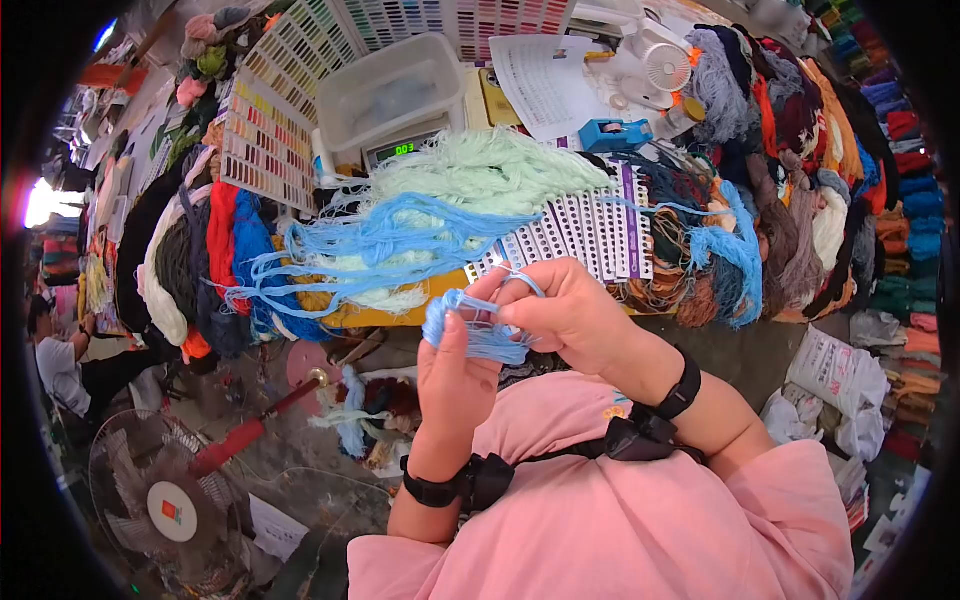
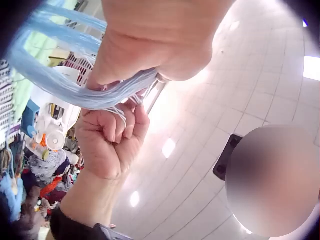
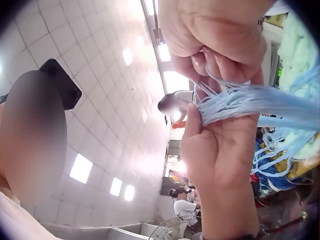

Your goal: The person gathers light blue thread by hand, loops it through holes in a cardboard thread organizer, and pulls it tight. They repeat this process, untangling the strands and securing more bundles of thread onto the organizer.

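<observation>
In the head view my left hand (image 1: pixel 455 375) holds a bundle of light blue yarn (image 1: pixel 490 345) looped across its fingers, the thumb over the strands. My right hand (image 1: pixel 570 310) pinches yarn at the bundle's right side, its fingers curled, and a loose blue loop rises there. The right wrist view shows the bundle's frayed end (image 3: pixel 220 107) on the left palm, with the right fingers just above. On the table, a larger heap of blue yarn (image 1: pixel 400 240) lies over a pale green hank (image 1: pixel 480 170).
Color shade cards (image 1: pixel 270 140) stand behind a clear plastic tub (image 1: pixel 390 85) on a scale (image 1: pixel 405 150). Punched sample cards (image 1: pixel 575 235), a blue tape dispenser (image 1: pixel 615 135) and a small white fan (image 1: pixel 665 65) lie to the right. A floor fan (image 1: pixel 175 510) stands at lower left.
</observation>
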The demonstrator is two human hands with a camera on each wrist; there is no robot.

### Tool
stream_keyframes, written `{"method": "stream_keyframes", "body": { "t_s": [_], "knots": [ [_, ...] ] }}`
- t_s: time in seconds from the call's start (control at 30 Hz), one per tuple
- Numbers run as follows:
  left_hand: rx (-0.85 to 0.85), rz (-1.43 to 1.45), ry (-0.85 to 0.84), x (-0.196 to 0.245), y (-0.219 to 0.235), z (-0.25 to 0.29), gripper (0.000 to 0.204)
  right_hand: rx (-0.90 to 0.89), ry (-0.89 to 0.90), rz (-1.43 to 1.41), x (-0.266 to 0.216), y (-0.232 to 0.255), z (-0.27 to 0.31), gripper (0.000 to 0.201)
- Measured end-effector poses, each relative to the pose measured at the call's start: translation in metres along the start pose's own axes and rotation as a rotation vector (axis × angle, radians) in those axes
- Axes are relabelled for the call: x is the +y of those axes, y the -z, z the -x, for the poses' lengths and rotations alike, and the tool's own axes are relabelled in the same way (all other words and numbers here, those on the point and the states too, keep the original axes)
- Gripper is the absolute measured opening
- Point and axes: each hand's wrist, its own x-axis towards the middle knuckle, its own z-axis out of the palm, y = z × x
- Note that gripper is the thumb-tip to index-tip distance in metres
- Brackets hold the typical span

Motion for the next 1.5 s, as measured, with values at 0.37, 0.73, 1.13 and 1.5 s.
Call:
{"method": "stream_keyframes", "body": {
  "t_s": [0.37, 0.73, 1.13, 1.5],
  "knots": [
    [0.125, 0.109, -0.088, 0.002, 0.011, 0.006, 0.014, 0.006, -0.037, -0.036, 0.003, -0.006, -0.001, 0.006],
    [0.218, 0.124, -0.075, 0.000, 0.010, 0.003, 0.009, 0.006, 0.051, 0.285, -0.001, -0.011, -0.001, 0.006],
    [0.050, 0.038, -0.055, -0.003, 0.012, 0.002, 0.040, 0.031, -0.094, -0.102, -0.002, 0.004, -0.001, 0.013],
    [-0.034, 0.048, -0.034, -0.002, 0.015, 0.000, 0.051, 0.040, -0.015, -0.179, 0.001, -0.006, -0.006, 0.008]
  ]
}}
